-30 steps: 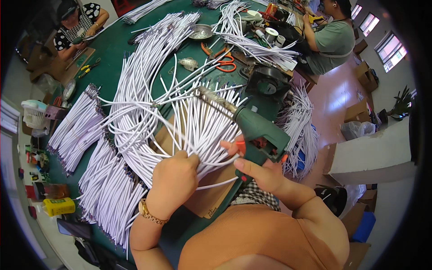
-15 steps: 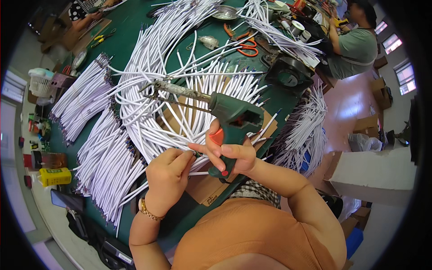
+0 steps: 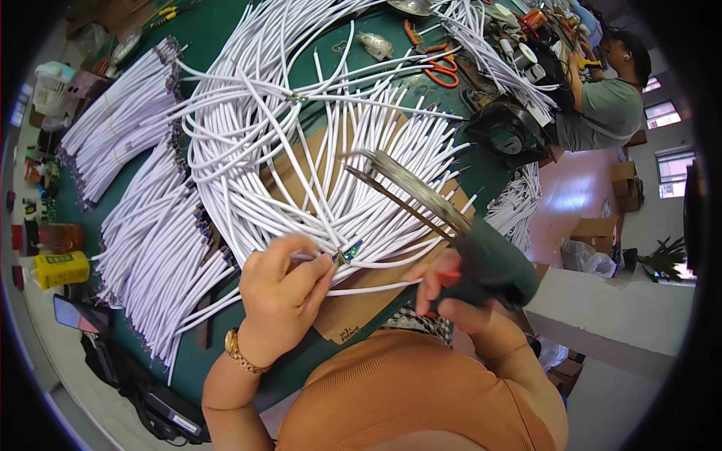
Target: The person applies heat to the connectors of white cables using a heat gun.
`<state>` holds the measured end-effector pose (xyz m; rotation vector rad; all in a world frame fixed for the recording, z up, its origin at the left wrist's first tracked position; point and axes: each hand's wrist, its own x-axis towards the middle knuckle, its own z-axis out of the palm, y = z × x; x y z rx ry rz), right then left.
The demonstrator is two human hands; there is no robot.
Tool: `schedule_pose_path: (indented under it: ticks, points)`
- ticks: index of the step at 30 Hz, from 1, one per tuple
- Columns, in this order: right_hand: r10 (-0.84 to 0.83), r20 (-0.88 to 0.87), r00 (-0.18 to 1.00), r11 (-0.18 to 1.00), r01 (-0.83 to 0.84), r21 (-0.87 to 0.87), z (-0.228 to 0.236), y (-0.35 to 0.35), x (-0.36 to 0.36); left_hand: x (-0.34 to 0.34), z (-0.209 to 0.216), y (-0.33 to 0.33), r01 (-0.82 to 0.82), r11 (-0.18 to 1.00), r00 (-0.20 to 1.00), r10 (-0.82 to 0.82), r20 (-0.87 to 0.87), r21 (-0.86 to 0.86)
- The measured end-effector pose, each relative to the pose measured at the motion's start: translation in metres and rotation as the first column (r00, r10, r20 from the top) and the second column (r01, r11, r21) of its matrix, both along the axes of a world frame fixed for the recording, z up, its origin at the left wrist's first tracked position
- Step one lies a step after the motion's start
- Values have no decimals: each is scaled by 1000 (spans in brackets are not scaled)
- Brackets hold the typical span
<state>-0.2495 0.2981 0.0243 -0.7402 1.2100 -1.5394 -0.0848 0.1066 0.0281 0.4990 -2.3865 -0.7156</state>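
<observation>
At green table (image 3: 214, 36) — left hand (image 3: 284, 297): cable ends (image 3: 345, 256) — right hand (image 3: 472, 314): soldering gun (image 3: 492, 261)

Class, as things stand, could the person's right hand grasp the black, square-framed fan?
Probably not: the right hand grips a dark-green, pistol-shaped tool, whose body also lies between it and the black fan in this view.

Black fan (image 3: 505, 137) standing at worktop (image 3: 214, 34) edge
Yellow container (image 3: 60, 269) is resting far left; green-shirted co-worker (image 3: 608, 113) is facing left.

One soldering gun (image 3: 496, 263), one wristwatch (image 3: 231, 343), one fan (image 3: 507, 137)
</observation>
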Motion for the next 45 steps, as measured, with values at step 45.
schedule_pose_path:
  ticks: [45]
  points:
    - [523,-680,514,825,-105,555,16,48,7,-3,-4,-11,163,984,987,-162,-16,72]
